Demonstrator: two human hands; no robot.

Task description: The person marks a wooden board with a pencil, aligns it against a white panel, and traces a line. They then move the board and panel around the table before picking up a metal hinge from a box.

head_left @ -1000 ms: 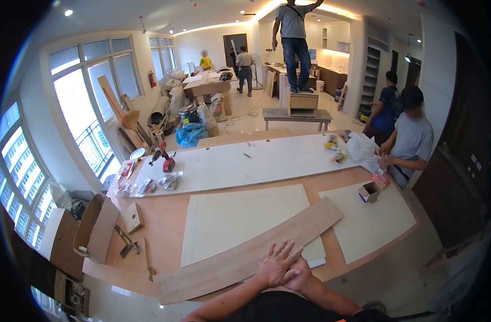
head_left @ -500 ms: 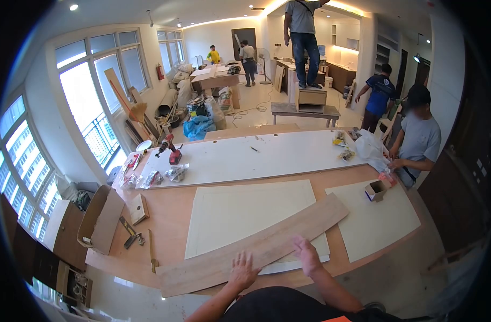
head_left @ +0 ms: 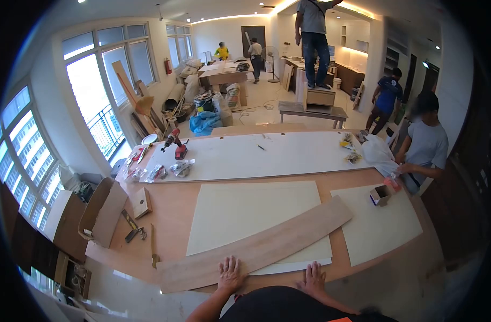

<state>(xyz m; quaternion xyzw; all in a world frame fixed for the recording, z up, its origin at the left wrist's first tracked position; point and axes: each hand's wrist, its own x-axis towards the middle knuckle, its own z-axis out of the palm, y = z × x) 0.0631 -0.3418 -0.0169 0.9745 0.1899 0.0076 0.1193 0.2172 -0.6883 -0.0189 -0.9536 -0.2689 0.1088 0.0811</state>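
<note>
A long light-brown wooden plank (head_left: 267, 242) lies at a slant over pale cream sheets (head_left: 256, 206) on the wood-topped work table (head_left: 170, 222). My left hand (head_left: 231, 275) rests flat on the plank's near edge, its fingers stretched out. Apart from the plank, my right hand (head_left: 313, 279) lies at the table's near edge, just below the sheets' lower edge, with fingers extended. Neither hand grips anything. Left of the plank are a thin wooden strip (head_left: 153, 244), a try square (head_left: 131, 225) and a small wooden block (head_left: 142, 203).
A long white panel (head_left: 240, 158) spans the table's far side, bearing a red cordless drill (head_left: 177, 145) and bagged hardware (head_left: 181, 168). A small open box (head_left: 380, 196) stands on another sheet. One person (head_left: 425, 139) works at the right; another (head_left: 315, 48) stands on a raised cabinet.
My right hand has left the plank and come down to the table's near edge. My left hand has shifted slightly left along the plank. The view has tilted a little.
</note>
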